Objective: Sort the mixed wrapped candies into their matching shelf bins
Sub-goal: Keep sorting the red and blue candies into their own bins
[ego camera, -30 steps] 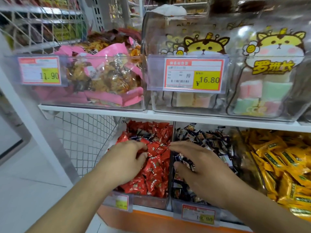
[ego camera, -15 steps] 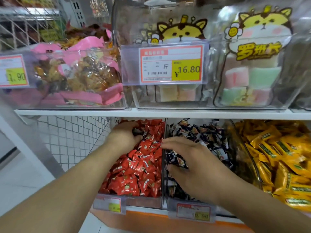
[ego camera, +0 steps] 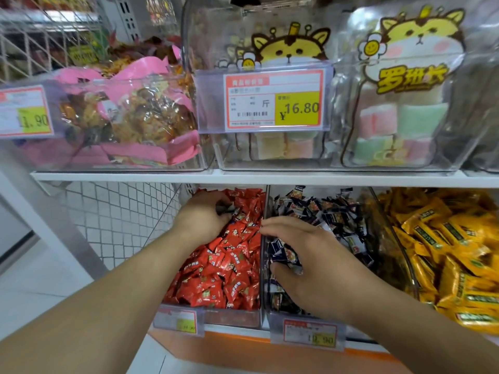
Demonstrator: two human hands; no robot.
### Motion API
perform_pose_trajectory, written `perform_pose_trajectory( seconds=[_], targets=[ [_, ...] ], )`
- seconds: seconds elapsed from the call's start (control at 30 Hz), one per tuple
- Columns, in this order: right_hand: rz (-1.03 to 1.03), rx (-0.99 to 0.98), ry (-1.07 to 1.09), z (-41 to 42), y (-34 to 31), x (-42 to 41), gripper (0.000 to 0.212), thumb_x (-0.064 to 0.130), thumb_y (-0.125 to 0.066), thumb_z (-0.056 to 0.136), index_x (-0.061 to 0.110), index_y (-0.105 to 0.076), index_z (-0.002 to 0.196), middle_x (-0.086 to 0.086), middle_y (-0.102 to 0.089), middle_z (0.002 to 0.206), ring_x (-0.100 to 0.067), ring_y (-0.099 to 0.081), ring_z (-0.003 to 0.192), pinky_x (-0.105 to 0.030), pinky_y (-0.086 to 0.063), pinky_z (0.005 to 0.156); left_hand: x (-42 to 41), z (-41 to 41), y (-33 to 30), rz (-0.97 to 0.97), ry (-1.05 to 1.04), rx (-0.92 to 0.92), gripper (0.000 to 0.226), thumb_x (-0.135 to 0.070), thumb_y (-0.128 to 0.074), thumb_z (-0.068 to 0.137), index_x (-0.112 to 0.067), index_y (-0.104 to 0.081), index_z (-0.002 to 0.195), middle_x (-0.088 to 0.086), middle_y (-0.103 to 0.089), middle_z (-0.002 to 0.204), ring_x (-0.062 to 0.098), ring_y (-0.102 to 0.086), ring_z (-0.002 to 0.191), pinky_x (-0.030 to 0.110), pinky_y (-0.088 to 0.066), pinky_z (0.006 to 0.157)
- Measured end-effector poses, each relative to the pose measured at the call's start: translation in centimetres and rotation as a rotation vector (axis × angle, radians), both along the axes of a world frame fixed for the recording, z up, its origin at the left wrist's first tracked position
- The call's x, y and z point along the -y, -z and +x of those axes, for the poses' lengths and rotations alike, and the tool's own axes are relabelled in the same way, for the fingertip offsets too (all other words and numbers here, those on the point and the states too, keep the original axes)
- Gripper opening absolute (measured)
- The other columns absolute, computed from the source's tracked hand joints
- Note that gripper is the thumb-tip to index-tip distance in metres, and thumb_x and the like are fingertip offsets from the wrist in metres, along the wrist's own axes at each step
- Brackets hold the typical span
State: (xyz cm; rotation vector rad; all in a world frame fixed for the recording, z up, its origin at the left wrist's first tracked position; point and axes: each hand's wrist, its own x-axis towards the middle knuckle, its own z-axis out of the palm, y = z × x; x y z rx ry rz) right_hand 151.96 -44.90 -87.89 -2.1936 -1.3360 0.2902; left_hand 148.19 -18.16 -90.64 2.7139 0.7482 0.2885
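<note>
On the lower shelf, a clear bin of red wrapped candies (ego camera: 224,268) stands left of a bin of dark navy wrapped candies (ego camera: 332,217). My left hand (ego camera: 202,217) is deep at the back of the red bin, its fingers curled round a dark navy candy (ego camera: 226,209) lying among the red ones. My right hand (ego camera: 305,260) reaches over the divider into the navy bin and holds a small bunch of navy candies (ego camera: 286,255) between thumb and fingers.
A bin of yellow wrapped candies (ego camera: 437,247) fills the right of the lower shelf. Above are clear bins of pink-bagged snacks (ego camera: 127,122) and marshmallow bags (ego camera: 399,109) with price tags (ego camera: 275,101). A white wire mesh panel (ego camera: 116,217) closes the left side.
My left hand has pushed further back in the red bin and closed on a dark candy. My right hand has stayed in the navy bin. The camera has moved closer.
</note>
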Motion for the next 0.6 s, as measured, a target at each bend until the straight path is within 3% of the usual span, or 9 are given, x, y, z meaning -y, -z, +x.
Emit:
perform_pose_trajectory(
  seconds=[0.23,0.33,0.47,0.57,0.6],
  targets=[
    [0.013,0.007,-0.003,-0.1,-0.1,-0.1,0.058,0.031,-0.059,0.100,0.040,-0.038,0.153,0.037,-0.025,0.155,0.010,-0.021,0.147,-0.018,-0.024,0.119,0.3,0.2,-0.1,0.074,0.056,0.032,0.023,-0.023,-0.073,0.091,-0.026,-0.069,0.113,-0.003,-0.071,0.114,0.020,-0.063,0.109,0.029,-0.048,0.097],
    [0.024,0.013,-0.001,-0.1,-0.2,-0.1,0.058,0.030,-0.060,0.099,0.040,-0.039,0.153,0.037,-0.027,0.154,0.012,-0.023,0.145,-0.014,-0.023,0.117,0.4,0.3,-0.2,0.055,0.058,0.099,0.022,-0.018,-0.074,0.090,-0.026,-0.072,0.110,-0.005,-0.073,0.110,0.017,-0.066,0.104,0.022,-0.045,0.087],
    [0.007,0.028,0.000,-0.3,-0.3,0.0,0.062,0.030,-0.058,0.101,0.041,-0.032,0.155,0.036,-0.023,0.157,0.010,-0.019,0.147,-0.015,-0.024,0.117,1.7,-0.7,-1.3,-0.036,-0.033,0.328,0.022,-0.022,-0.075,0.091,-0.019,-0.076,0.113,-0.004,-0.077,0.106,0.013,-0.071,0.099,0.007,-0.038,0.078],
    [-0.009,0.055,0.018,-0.7,-0.6,0.0,0.065,0.030,-0.055,0.102,0.042,-0.023,0.158,0.030,-0.020,0.161,0.003,-0.017,0.151,-0.016,-0.025,0.117,3.5,-3.2,-2.0,-0.156,-0.042,0.481,0.013,-0.024,-0.076,0.091,-0.027,-0.074,0.103,-0.022,-0.072,0.093,-0.009,-0.065,0.087,0.001,-0.040,0.079],
    [-0.007,0.044,0.038,-0.8,-0.8,0.0,0.064,0.030,-0.054,0.103,0.041,-0.022,0.158,0.027,-0.020,0.163,0.001,-0.018,0.151,-0.017,-0.025,0.117,4.2,-4.1,-1.9,-0.223,-0.032,0.500,0.012,-0.024,-0.077,0.090,-0.030,-0.072,0.099,-0.024,-0.071,0.090,-0.011,-0.065,0.086,0.006,-0.046,0.084]
  ],
)
